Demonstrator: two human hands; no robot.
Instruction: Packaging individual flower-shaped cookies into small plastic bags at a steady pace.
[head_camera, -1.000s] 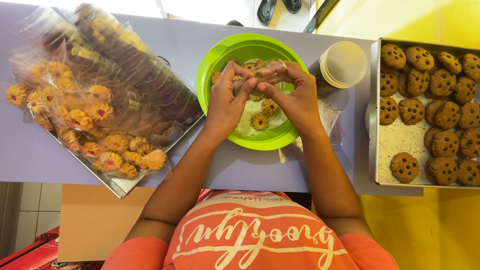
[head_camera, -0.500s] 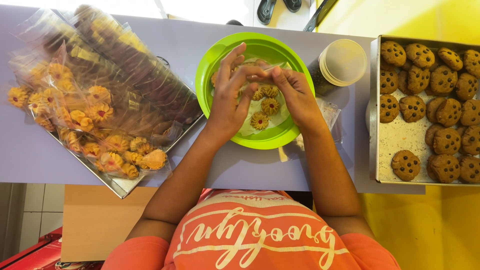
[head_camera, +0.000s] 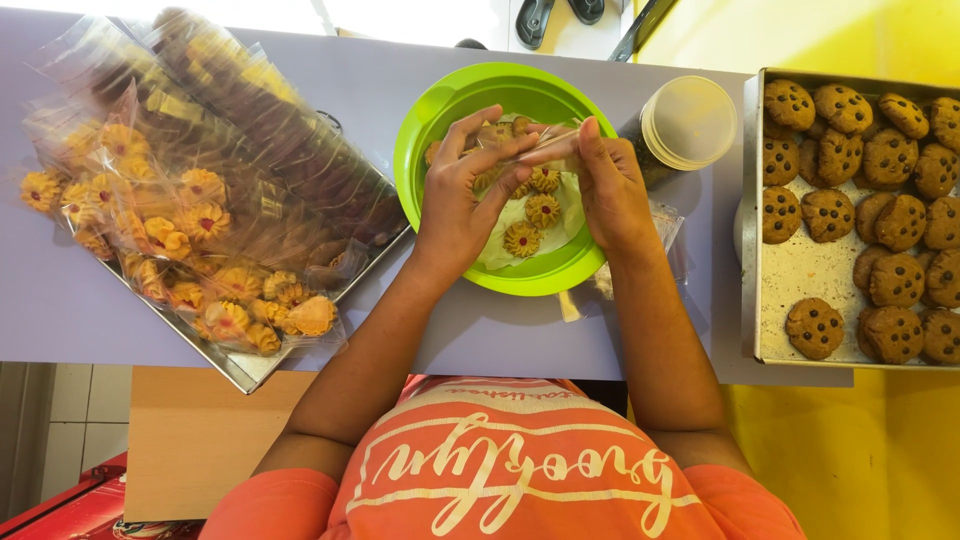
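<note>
A small clear bag (head_camera: 548, 142) is pinched between the fingertips of the left hand (head_camera: 462, 200) and right hand (head_camera: 607, 190) over the green bowl (head_camera: 430, 140) of flower-shaped biscuits (head_camera: 522, 238), with bagged biscuits on a tray (head_camera: 240, 372) to the left and a chocolate-chip cookie tray (head_camera: 800, 270) on the worktop (head_camera: 60, 300) right.

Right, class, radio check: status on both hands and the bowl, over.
Left hand and right hand pinching a clear wrapper together. Above green bowl of flower cookies. Lidded jar close right, nothing blocking.
</note>
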